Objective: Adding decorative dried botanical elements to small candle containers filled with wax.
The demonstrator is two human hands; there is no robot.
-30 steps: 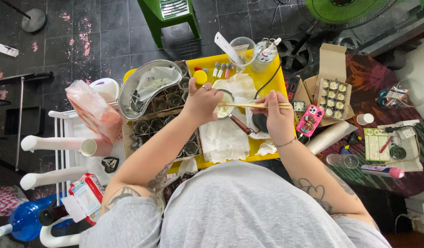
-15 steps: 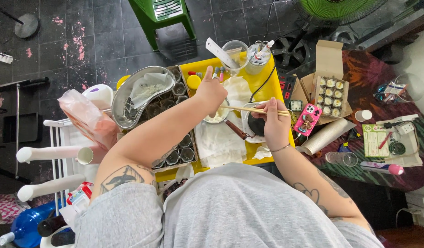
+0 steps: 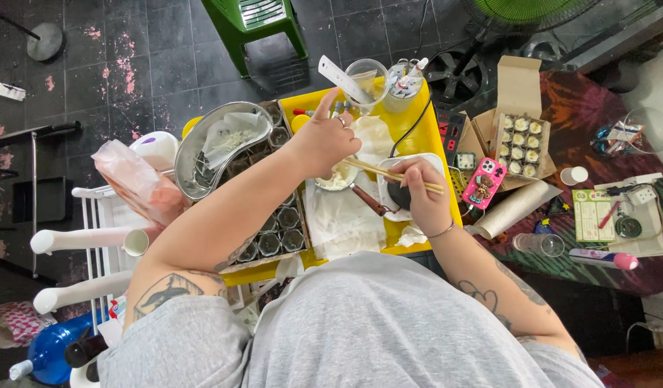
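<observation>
Right hand [image 3: 426,197] is gripping wooden chopsticks [image 3: 389,174] over the small white-filled bowl [image 3: 337,177]; left hand [image 3: 326,140] is hovering half-open, fingers spread, above the yellow table [image 3: 410,122].

A grey short-sleeved cotton T-shirt [image 3: 389,330], tattooed forearms, a ring on the left hand [image 3: 324,140], a thin bracelet at the right hand [image 3: 426,205].

Home craft corner: tiled floor [image 3: 130,65], cluttered yellow table [image 3: 418,122], fan [image 3: 540,11].
</observation>
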